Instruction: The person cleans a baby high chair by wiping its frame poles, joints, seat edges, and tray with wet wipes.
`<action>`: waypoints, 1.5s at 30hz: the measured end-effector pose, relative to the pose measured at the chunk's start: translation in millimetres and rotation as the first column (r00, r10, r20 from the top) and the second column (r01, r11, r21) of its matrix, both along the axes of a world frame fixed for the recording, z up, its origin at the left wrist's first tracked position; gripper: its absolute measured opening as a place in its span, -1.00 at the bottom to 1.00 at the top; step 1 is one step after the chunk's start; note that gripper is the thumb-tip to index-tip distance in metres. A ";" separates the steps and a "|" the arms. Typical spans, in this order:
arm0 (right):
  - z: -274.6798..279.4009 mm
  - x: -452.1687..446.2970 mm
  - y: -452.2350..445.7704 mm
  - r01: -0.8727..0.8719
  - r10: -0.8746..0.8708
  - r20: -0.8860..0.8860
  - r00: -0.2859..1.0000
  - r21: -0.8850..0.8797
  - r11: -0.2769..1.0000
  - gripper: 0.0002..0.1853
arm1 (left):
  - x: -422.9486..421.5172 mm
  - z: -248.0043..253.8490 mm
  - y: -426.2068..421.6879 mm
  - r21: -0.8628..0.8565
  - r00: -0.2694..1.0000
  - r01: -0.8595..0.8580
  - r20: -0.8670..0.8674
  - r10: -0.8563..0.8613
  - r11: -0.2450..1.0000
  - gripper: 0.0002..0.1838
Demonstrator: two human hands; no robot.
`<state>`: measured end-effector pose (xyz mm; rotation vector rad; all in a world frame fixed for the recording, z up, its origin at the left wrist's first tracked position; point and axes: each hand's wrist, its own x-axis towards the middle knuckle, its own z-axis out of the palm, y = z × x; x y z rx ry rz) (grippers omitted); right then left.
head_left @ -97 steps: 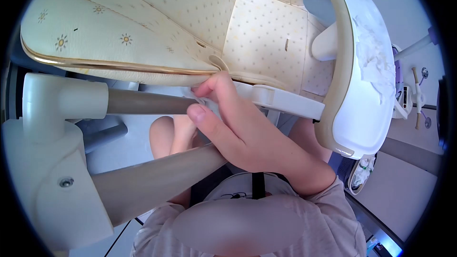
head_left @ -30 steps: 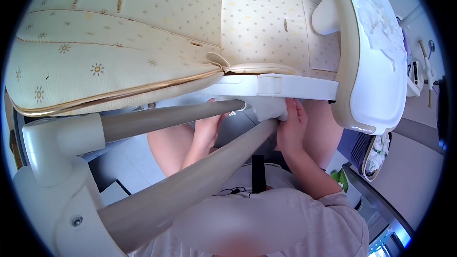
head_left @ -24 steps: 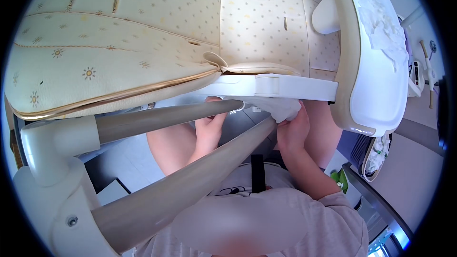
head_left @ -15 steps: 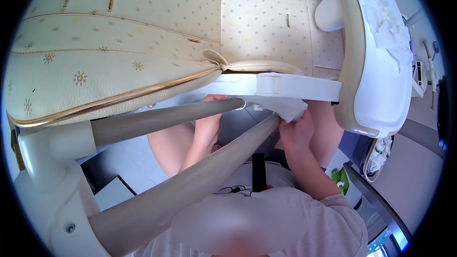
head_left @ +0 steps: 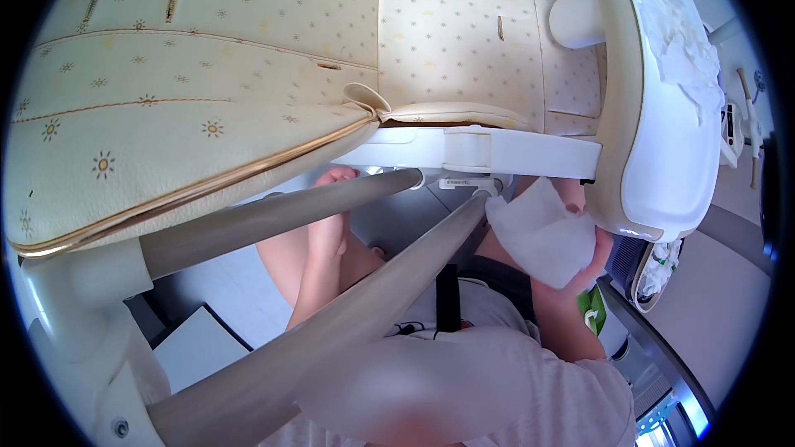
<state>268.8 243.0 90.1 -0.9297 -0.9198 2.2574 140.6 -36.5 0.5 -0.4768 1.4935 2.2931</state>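
Observation:
A white wipe (head_left: 542, 236) hangs spread out from my right hand (head_left: 600, 255), whose fingers pinch its right edge beside the high chair's armrest. My left hand (head_left: 338, 175) is bent up under the edge of the high chair seat, behind the upper leg tube (head_left: 281, 222). The tube crosses in front of this hand, and its fingers look curled; what they grip is hidden. Above both hands runs the white seat frame (head_left: 522, 153). The second leg tube (head_left: 364, 306) slants between my forearms. A small printed label (head_left: 455, 184) shows below the frame.
The cream cushion (head_left: 464, 41) with sun prints fills the top. At right, a white armrest (head_left: 671, 174) carries crumpled wipes (head_left: 683, 50). A container with white wipes (head_left: 660, 273) and a green packet (head_left: 591, 310) lie farther right. A white joint (head_left: 91, 290) links the tubes at left.
My right hand has drawn the wipe away from the tube's end, to the right and down, and it has spread open. The left hand has shifted left. The label is now uncovered.

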 end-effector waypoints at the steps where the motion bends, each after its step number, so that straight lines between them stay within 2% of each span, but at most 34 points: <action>1: 0.2 4.0 -0.9 -0.034 0.035 -0.018 0.999 0.054 0.998 -0.58 | 4.1 3.3 0.9 -0.049 0.999 0.033 -0.021 -0.034 0.998 -0.90; 2: 1.9 4.4 0.5 -0.225 0.223 -0.173 0.959 0.007 0.974 -0.65 | 11.0 8.5 1.7 -0.101 0.997 0.065 -0.039 -0.070 0.993 -0.92; 4: 12.8 1.9 1.7 -0.578 0.513 -0.475 0.715 0.010 0.816 -0.72 | 21.2 14.5 1.4 -0.147 0.976 0.176 -0.105 -0.192 0.973 -0.94; 6: 20.5 -0.8 -9.7 -0.447 0.482 -0.274 0.832 0.183 0.876 -0.65 | 28.2 18.6 -2.9 -0.147 0.912 0.330 -0.204 -0.356 0.932 -0.86; 8: 25.7 -11.1 -22.9 -0.300 0.375 -0.140 0.916 0.381 0.874 -0.66 | 33.2 25.2 -3.4 -0.254 0.819 0.408 -0.324 -0.475 0.877 -0.84; 9: 25.6 -17.8 -29.4 -0.260 0.387 -0.231 0.893 0.437 0.861 -0.72 | 34.9 29.7 -2.3 -0.311 0.760 0.437 -0.375 -0.531 0.844 -0.78; 10: 18.6 -32.5 -40.8 -0.143 0.414 -0.342 0.844 0.599 0.788 -0.75 | 37.9 34.8 2.4 -0.340 0.728 0.344 -0.493 -0.477 0.875 -0.64; 12: 11.6 -54.9 -30.2 -0.139 0.739 -0.238 0.630 0.902 0.410 -0.64 | 43.3 47.8 16.4 -0.361 0.610 0.143 -0.701 -0.369 0.922 -0.36; 13: 18.9 -63.0 -43.6 -0.163 0.731 -0.055 0.680 0.961 0.223 -0.55 | 41.6 52.4 21.6 -0.240 0.556 0.101 -0.791 -0.255 0.965 -0.37; 14: -2.6 -61.6 -55.3 -0.208 0.714 -0.079 0.695 0.929 0.305 -0.58 | 37.7 57.0 27.0 -0.112 0.493 0.067 -0.860 -0.131 0.991 -0.38; 16: -27.6 -62.7 -51.2 -0.208 0.741 -0.039 0.670 0.949 0.237 -0.60 | 31.3 71.0 40.1 0.039 0.358 0.001 -0.933 0.036 0.999 -0.35; 17: -36.2 -60.4 -47.7 -0.230 0.735 0.020 0.678 0.955 0.187 -0.61 | 29.3 80.8 47.9 0.061 0.292 -0.041 -0.954 0.070 0.997 -0.30; 19: -49.9 -53.9 -37.2 -0.275 0.708 0.134 0.693 0.957 0.088 -0.62 | 26.2 105.1 48.3 0.000 0.293 -0.001 -0.956 0.000 1.000 -0.27; 21: -67.3 -41.2 -20.7 -0.371 0.620 0.286 0.731 0.929 0.009 -0.66 | 23.6 126.9 37.5 -0.142 0.396 0.170 -0.896 -0.200 0.975 -0.30; 23: -67.8 -30.5 -7.3 -0.521 0.508 0.462 0.727 0.853 -0.032 -0.71 | 22.9 131.8 55.1 -0.098 0.405 0.123 -0.903 -0.140 0.988 -0.42; 25: -62.7 -21.7 -0.2 -0.702 0.387 0.650 0.654 0.713 -0.012 -0.76 | 25.0 133.6 62.3 -0.085 0.428 0.105 -0.895 -0.122 0.991 -0.51; 28: -34.6 -24.4 12.9 -0.888 0.376 0.804 0.460 0.414 0.200 -0.80 | 29.3 139.6 65.7 -0.113 0.476 0.069 -0.869 -0.132 0.991 -0.54; 29: -39.5 -24.3 12.2 -0.789 0.311 0.725 0.614 0.572 0.223 -0.81 | 31.2 139.6 70.1 -0.108 0.492 0.026 -0.864 -0.107 0.994 -0.55; 30: -35.4 -27.9 9.5 -0.645 0.305 0.580 0.755 0.741 0.186 -0.82 | 32.4 140.7 73.4 -0.108 0.506 -0.018 -0.859 -0.084 0.994 -0.55; 32: -24.5 -41.5 -2.5 -0.259 0.312 0.213 0.926 0.959 0.112 -0.81 | 33.2 140.7 75.2 -0.113 0.505 -0.053 -0.860 -0.071 0.992 -0.55; 35: -22.2 -82.7 -11.6 0.013 0.557 0.063 0.828 0.991 -0.132 -0.78 | 32.6 140.8 77.0 -0.126 0.510 -0.091 -0.858 -0.062 0.988 -0.55; 38: -65.3 -78.4 0.2 -0.177 0.548 0.203 0.811 0.979 -0.101 -0.79 | 30.8 140.8 78.5 -0.112 0.508 -0.100 -0.860 -0.046 0.989 -0.55; 39: -80.3 -69.3 8.2 -0.430 0.513 0.393 0.763 0.901 -0.051 -0.79 | 30.6 141.0 79.1 -0.101 0.508 -0.099 -0.861 -0.037 0.990 -0.55; 40: -89.8 -65.5 18.8 -0.702 0.354 0.678 0.644 0.708 -0.078 -0.76 | 31.4 141.3 79.3 -0.094 0.515 -0.105 -0.857 -0.026 0.990 -0.55; 41: -96.5 -64.1 31.4 -0.896 0.183 0.886 0.427 0.442 -0.048 -0.73 | 30.4 141.0 79.3 -0.084 0.519 -0.112 -0.855 -0.014 0.990 -0.56; 42: -96.6 -57.6 42.8 -0.776 0.111 0.772 0.626 0.631 -0.010 -0.69 | 29.6 141.2 78.9 -0.075 0.523 -0.118 -0.852 -0.003 0.990 -0.56; 44: -100.9 -44.9 64.6 -0.582 -0.005 0.584 0.812 0.809 -0.082 -0.66 | 27.0 143.0 80.0 -0.068 0.528 -0.126 -0.849 0.009 0.990 -0.57; 45: -103.0 -38.2 72.6 -0.550 -0.039 0.552 0.833 0.817 -0.175 -0.65 | 27.1 142.9 79.8 -0.061 0.532 -0.130 -0.846 0.018 0.990 -0.57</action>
